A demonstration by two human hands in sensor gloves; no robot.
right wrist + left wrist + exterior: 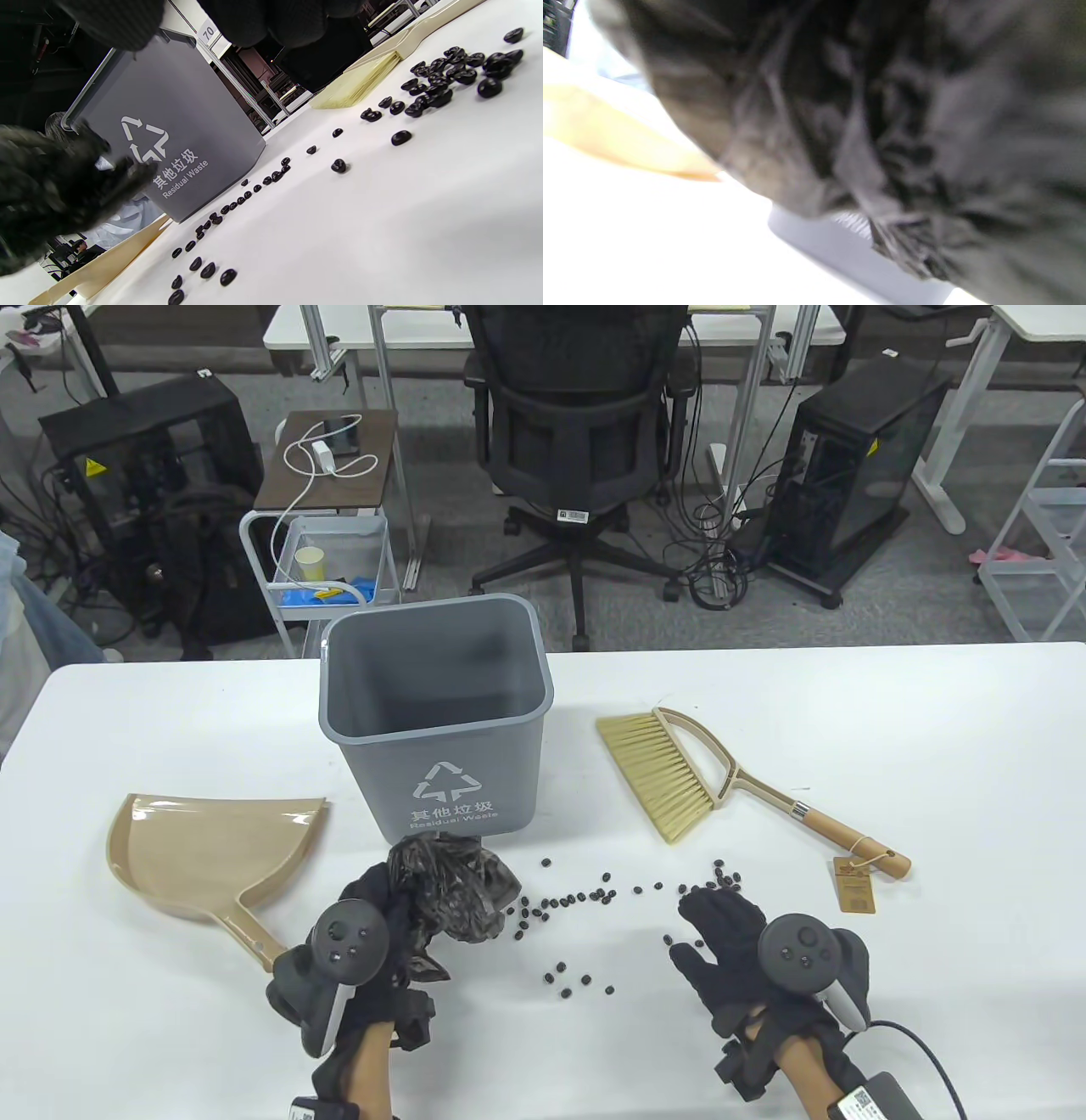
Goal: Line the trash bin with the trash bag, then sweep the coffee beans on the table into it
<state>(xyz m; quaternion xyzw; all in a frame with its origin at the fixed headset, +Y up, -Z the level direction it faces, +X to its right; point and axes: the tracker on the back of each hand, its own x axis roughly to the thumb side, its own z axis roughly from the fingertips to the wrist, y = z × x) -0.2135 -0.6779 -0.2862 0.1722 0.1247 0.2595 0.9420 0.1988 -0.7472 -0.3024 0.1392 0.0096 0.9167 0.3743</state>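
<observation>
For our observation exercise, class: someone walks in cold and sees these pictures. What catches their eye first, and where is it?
The grey trash bin stands upright and unlined at the table's middle, with dark coffee beans scattered in front of it. The left hand grips a crumpled dark trash bag just before the bin, while the right hand hovers open by the beans. A tan dustpan lies on the left, a brush on the right.
</observation>
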